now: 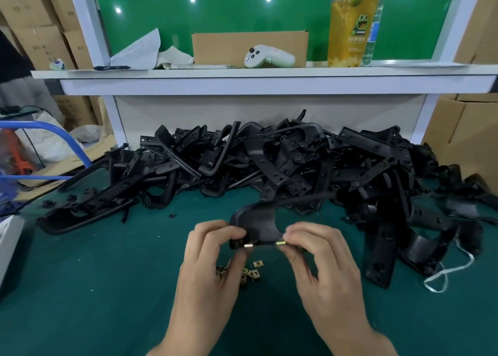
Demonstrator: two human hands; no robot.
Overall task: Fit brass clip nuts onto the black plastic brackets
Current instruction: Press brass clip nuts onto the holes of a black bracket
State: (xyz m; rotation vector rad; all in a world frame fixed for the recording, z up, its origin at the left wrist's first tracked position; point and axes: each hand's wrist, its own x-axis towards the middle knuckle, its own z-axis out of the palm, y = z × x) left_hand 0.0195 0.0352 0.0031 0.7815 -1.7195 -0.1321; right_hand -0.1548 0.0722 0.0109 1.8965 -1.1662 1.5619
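a: how are the hands held?

b: both are raised just above the worktop [94,288], backs turned to the camera, with the wrists entering from the bottom edge. the left hand [213,261] is curled, and the left end of a black bracket [256,223] is pinched between its thumb and forefinger. the right hand [320,261] is curled the same way, and the right end of the bracket is pinched in its fingertips.

a: where is the bracket kept?

b: it is held between the two hands, near the front of the worktop and in front of the pile of brackets [269,161]. its curved part is turned away from the person.

a: how many brass pieces are seen on it?

b: two. the left clip nut [248,246] is seated on the lower edge just beside the left thumb. the right clip nut [280,243] is touched by the right fingertips.

a: and lying loose?

b: the loose clip nuts [252,273] are gathered on the worktop under the hands. about five can be made out, but some are hidden by the left fingers, so an exact count cannot be given.

a: the pile?

b: too tangled to be counted; dozens are heaped along the back of the worktop.

a: what else is counted?

b: on the shelf [242,74] one drink cup [350,26], one white controller [268,56] and one cardboard box [250,45] are seen. one white cord [444,274] is laid at the right of the worktop.
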